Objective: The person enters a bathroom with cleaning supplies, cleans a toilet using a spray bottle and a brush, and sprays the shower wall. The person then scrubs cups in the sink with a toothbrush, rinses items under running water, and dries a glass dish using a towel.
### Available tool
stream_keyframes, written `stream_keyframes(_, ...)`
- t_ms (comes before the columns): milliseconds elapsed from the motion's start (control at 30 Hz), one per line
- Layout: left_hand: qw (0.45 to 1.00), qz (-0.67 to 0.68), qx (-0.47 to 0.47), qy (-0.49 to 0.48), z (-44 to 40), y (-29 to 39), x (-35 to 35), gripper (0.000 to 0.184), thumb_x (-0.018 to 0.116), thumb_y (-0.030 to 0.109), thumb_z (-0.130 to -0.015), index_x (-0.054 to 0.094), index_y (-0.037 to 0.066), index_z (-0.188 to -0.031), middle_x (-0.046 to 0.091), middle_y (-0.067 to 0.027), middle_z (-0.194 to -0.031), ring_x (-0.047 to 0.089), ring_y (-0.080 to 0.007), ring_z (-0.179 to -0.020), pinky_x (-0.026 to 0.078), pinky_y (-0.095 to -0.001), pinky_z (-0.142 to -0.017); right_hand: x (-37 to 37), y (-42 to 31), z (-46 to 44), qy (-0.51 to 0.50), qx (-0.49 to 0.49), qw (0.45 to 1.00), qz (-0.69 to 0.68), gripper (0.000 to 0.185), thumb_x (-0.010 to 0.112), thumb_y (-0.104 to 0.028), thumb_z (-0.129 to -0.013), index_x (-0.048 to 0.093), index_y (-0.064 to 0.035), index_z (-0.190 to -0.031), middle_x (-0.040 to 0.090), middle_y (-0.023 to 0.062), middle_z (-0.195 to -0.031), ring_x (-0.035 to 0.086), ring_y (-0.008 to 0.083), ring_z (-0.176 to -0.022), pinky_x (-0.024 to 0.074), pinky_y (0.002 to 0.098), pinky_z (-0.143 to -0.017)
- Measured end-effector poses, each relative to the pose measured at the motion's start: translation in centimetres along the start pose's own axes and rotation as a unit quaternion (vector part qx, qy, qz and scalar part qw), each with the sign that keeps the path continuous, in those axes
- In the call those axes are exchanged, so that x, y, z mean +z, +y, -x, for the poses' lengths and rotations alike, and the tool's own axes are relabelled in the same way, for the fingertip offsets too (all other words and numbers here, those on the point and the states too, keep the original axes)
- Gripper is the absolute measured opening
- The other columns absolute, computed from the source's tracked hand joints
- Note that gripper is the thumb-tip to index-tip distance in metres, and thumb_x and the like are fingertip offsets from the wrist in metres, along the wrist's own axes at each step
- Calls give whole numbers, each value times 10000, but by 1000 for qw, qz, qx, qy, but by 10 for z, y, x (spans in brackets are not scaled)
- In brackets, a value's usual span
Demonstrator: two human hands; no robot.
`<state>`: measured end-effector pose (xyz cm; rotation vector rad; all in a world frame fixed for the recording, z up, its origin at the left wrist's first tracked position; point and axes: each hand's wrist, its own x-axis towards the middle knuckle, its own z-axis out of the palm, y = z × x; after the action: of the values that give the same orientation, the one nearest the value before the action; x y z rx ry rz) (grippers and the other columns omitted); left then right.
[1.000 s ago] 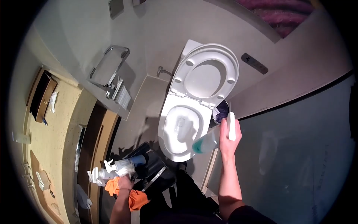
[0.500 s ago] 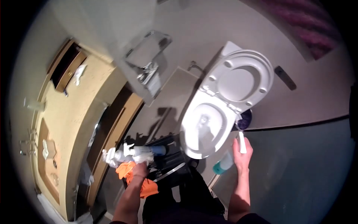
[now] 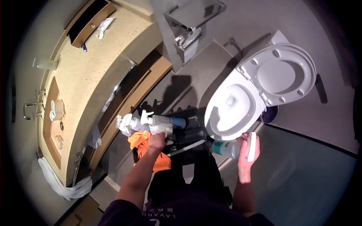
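My right hand (image 3: 249,152) is wrapped round the neck of a spray bottle (image 3: 227,148) with a white trigger head and green liquid. The bottle lies tilted to the left, just below the front rim of a white toilet (image 3: 217,132) whose lid and seat are up. My left hand (image 3: 157,141) is closed at a black caddy (image 3: 184,158); its fingertips are hidden. An orange cloth (image 3: 140,142) lies beside that hand, and a white cloth (image 3: 166,127) touches it. Other spray bottles (image 3: 178,122) lean in the caddy.
On the left runs a curved stone counter (image 3: 98,64) with a sink and tap (image 3: 32,109). A pulled-out drawer (image 3: 88,28) is at its far end. White towels (image 3: 71,188) hang at the near end. A dark round bin (image 3: 269,114) stands behind the toilet.
The view has swung left, so more of the counter shows. My right hand has brought the spray bottle nearer the caddy and tipped it flatter. My left hand stays at the caddy.
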<state>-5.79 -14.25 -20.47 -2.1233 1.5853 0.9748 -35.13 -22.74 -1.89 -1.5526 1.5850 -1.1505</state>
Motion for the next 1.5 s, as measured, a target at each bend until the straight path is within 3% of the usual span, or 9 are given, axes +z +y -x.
stream_keyframes(200,999,-1,46,-17,2,0,-16,198,596,202,-724,576,114,-900,649,-104,-846,642,-266,-782,506,-389,-675,99,26,-9,-177,-106,978,19,398,648,-78,-742,497,0,-1102,534,157,-1033,542,270,-962,439,330,-828)
stream_keyframes(267,998,7,55,-2,3,-4,-14,163,592,180,-710,583,113,-859,649,-104,-811,642,-275,-762,505,-396,-668,142,46,2,-251,45,965,-55,557,721,-148,-692,467,1,-1165,515,180,-1084,509,300,-1039,421,343,-873)
stream_keyframes(333,996,-2,82,28,2,-7,-11,148,579,167,-700,588,112,-838,645,-111,-764,642,-277,-731,497,-402,-636,165,87,11,-294,-133,919,225,729,756,-217,-665,388,2,-1256,448,205,-1197,486,360,-1060,435,375,-880)
stream_keyframes(467,996,30,82,13,-9,-19,-10,184,575,180,-714,583,138,-893,644,-118,-807,636,-293,-772,482,-418,-699,150,108,55,-299,76,916,256,539,758,-200,-644,506,5,-1074,504,191,-1120,498,354,-1007,430,402,-823)
stream_keyframes(733,991,35,102,-77,-41,-54,-39,378,621,280,-737,546,140,-1080,634,-144,-938,619,-319,-879,473,-424,-784,183,122,77,-416,-352,726,420,170,556,-201,-702,592,-91,-827,553,84,-1099,504,234,-991,372,401,-754)
stream_keyframes(900,994,23,75,-70,-90,-94,-31,370,640,297,-725,571,142,-1054,640,-134,-953,623,-309,-888,481,-413,-793,195,44,31,-656,-77,688,301,158,502,-257,-815,500,-109,-870,607,111,-820,593,344,-567,474,447,-497)
stream_keyframes(1067,999,6,36,-17,-119,-134,-72,272,563,291,-774,605,136,-993,657,-114,-915,632,-270,-892,483,-419,-752,138,-2,-1,-583,-76,732,344,244,513,-360,-842,509,-124,-904,612,74,-780,614,287,-621,484,412,-505)
stream_keyframes(1267,987,-60,-92,118,-186,-216,-60,330,570,334,-774,564,127,-1031,623,-133,-935,601,-276,-877,469,-403,-747,83,0,2,-430,241,817,298,306,499,-282,-899,552,-90,-1132,631,140,-971,604,320,-899,491,398,-739)
stream_keyframes(1500,969,-99,-188,130,-249,-261,-54,399,570,290,-799,486,119,-1149,571,-156,-1046,553,-282,-977,442,-393,-813,63,43,52,-230,437,870,5,293,480,-211,-919,505,-22,-1142,542,31,-743,497,114,-610,410,244,-550)
